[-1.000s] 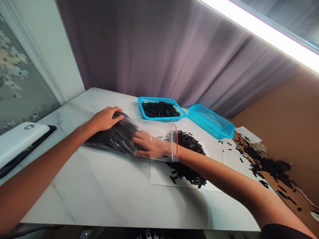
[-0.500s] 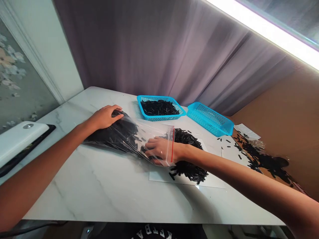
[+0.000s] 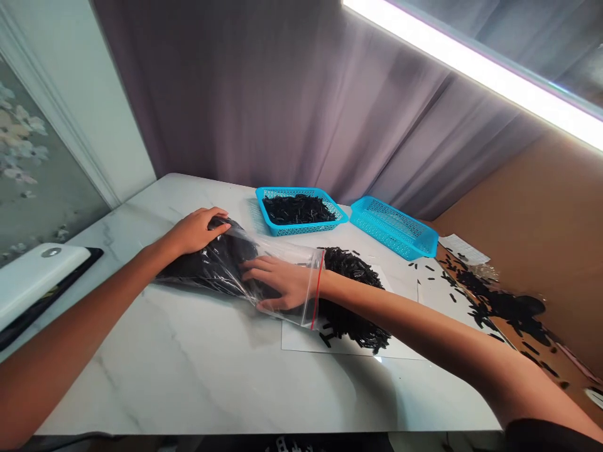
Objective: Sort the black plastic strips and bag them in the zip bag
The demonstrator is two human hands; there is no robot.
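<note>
A clear zip bag (image 3: 226, 267) with a red strip at its mouth lies on the marble-patterned table, filled at its left end with small black strip-like pieces. My left hand (image 3: 200, 229) is closed over the upper edge of the filled end, thumb and fingers gripping the plastic. Through the mouth, my right hand (image 3: 277, 282) reaches into the bag, its fingers spread and touching the black pieces inside. Beside the mouth, under my right forearm, a heap of the same black pieces (image 3: 362, 270) rests on a white sheet (image 3: 301, 342).
Behind the bag stands a blue basket (image 3: 301, 229) of black pieces, with a second blue basket (image 3: 396, 229) to its right. Black pieces (image 3: 504, 301) lie scattered by the brown board at right. A white device (image 3: 44, 267) sits at the left edge.
My right hand has pushed further left into the bag and its bent fingers have spread out. My left hand keeps its place on the bag. The view has shifted slightly.
</note>
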